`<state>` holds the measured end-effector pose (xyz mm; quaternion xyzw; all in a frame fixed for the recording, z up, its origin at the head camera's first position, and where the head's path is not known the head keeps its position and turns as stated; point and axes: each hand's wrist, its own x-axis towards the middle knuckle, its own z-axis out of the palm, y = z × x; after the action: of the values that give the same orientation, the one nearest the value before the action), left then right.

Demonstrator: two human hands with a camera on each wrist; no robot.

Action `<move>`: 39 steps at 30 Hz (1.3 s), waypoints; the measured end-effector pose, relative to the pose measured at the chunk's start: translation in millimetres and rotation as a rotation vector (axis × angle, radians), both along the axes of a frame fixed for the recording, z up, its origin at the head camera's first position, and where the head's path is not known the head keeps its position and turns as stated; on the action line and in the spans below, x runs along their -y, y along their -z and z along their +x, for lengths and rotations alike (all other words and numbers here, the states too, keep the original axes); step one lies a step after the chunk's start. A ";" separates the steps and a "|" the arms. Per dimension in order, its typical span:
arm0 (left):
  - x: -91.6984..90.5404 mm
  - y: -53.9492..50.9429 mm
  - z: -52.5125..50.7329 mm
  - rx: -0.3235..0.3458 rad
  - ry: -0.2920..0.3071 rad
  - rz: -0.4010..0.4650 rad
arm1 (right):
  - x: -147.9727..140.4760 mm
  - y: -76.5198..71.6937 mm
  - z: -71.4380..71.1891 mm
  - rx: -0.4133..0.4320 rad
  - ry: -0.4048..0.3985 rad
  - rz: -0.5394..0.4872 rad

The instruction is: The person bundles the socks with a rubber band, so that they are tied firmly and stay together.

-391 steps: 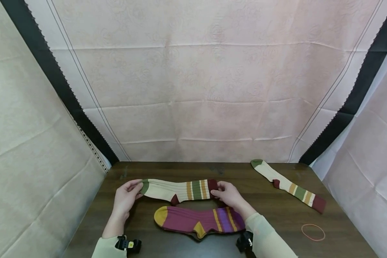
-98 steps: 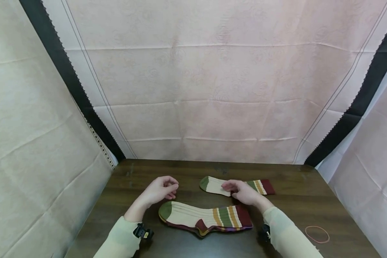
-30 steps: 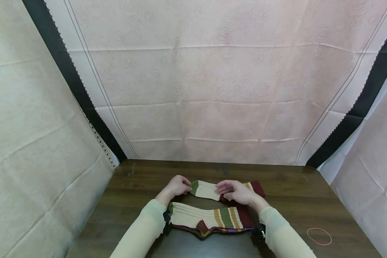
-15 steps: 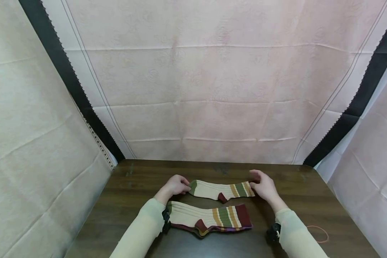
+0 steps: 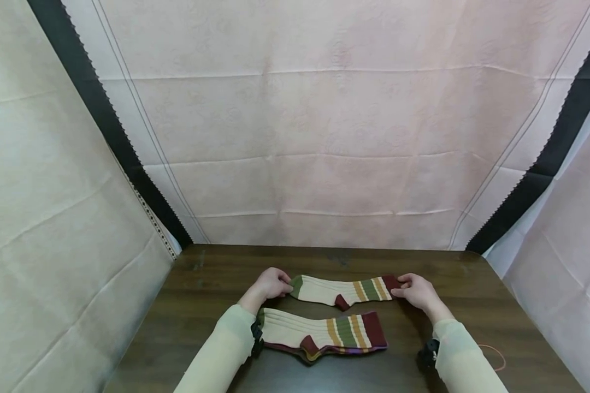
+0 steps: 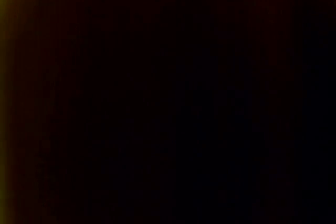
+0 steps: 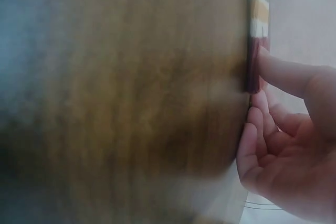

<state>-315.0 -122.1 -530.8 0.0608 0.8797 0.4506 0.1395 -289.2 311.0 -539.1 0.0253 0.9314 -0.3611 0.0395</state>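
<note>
A cream sock with a green toe, maroon heel and cuff, and green and mustard stripes lies flat across the table in the head view. My left hand pinches its toe end. At the other end, thumb and fingers of my right hand pinch the maroon cuff; the right wrist view shows this cuff between thumb and fingers. Nearer to me lies a matching cream sock on top of purple socks, whose edges peek out below. My left wrist hides part of its green toe. The left wrist view is almost black.
A thin pinkish loop, like a rubber band, lies at the right, partly behind my right sleeve. The brown wooden table ends at a pale cloth backdrop, with cloth on both sides too.
The first cream sock went from my hands onto the purple socks. The second came from the back right to the middle. Lately my right hand slid from its middle to the cuff, unfolding it.
</note>
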 end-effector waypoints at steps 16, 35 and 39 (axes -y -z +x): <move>-2.5 -0.4 0.2 -0.011 -0.011 -0.019 | -7.1 5.4 -0.7 0.054 0.020 -0.080; -2.1 -2.4 0.1 -0.011 -0.010 -0.021 | -7.6 6.3 -0.8 0.030 0.008 -0.089; -2.5 -1.6 0.2 -0.005 -0.015 -0.019 | -7.1 6.5 1.1 0.010 -0.006 -0.077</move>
<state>-314.8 -119.6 -529.3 0.0538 0.8847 0.4431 0.1344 -288.1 318.1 -545.6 0.0229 0.9167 -0.3963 0.0461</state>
